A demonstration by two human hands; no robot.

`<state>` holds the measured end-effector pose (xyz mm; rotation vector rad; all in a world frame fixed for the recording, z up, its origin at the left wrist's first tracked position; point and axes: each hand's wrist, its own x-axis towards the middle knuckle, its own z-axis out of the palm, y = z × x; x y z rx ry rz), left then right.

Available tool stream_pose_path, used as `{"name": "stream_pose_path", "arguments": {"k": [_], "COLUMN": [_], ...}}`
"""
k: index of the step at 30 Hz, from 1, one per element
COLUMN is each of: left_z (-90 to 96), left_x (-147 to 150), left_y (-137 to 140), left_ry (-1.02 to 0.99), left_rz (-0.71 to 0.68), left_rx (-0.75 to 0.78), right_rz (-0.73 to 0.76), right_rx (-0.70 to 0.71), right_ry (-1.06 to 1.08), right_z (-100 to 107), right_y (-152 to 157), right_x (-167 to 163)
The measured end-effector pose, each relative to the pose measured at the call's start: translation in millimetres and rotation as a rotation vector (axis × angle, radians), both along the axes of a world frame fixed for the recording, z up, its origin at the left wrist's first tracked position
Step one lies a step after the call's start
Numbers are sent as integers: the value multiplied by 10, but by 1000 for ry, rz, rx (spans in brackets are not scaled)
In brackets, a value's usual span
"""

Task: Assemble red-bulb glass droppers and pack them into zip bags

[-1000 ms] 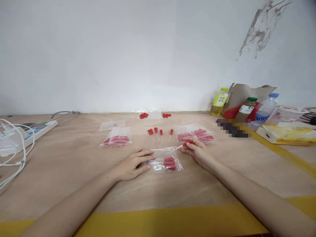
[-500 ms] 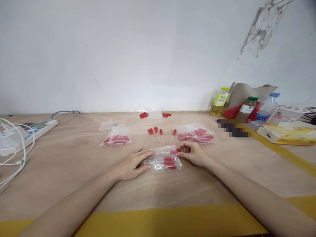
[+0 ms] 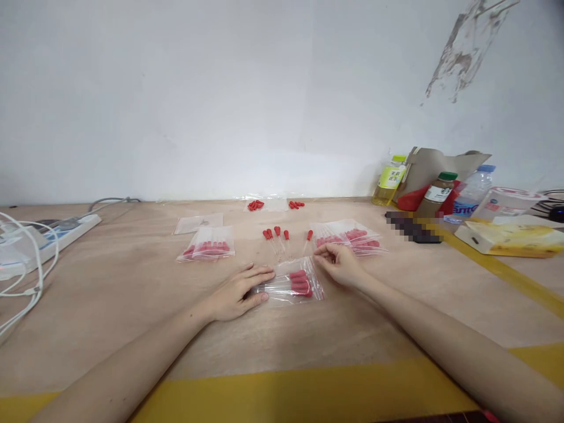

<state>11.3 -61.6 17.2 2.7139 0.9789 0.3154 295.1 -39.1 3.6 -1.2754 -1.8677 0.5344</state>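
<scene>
A clear zip bag (image 3: 282, 301) lies flat in front of me with several red-bulbed droppers (image 3: 300, 284) inside, their thin stems pointing left. My left hand (image 3: 240, 292) rests open on its left end, fingers spread and thumb apart. My right hand (image 3: 339, 264) hovers by the bag's upper right corner, fingers loosely curled, with nothing visible between them. Just beyond the bag, a loose dropper (image 3: 309, 235) lies nearest the right hand. A few more loose droppers (image 3: 277, 231) form a group to its left.
Filled bags of droppers lie at right (image 3: 348, 238) and left (image 3: 211, 245). A flat bag (image 3: 198, 223) is behind the left ones. Red bulbs (image 3: 255, 205) sit near the wall. Bottles (image 3: 436, 194) and a tissue pack (image 3: 511, 235) stand right; a power strip (image 3: 79, 229) lies left.
The dropper that my right hand was holding at the bag's mouth now lies inside with the others. My right hand has let go and moved slightly up. The left hand stays put.
</scene>
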Motion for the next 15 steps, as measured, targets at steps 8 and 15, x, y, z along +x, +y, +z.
{"name": "stream_pose_path", "arguments": {"k": [8,15], "left_z": [-12,42], "left_x": [-10,10], "left_y": [15,-12], "left_ry": [-31,-14], "left_rz": [-10,-2], "left_rx": [-20,-48], "right_rz": [-406,-375], "right_rx": [-162,-276], "right_ry": [-449,-293], "right_z": [283,214], "right_y": [583,1008], "right_x": [-256,-516]}}
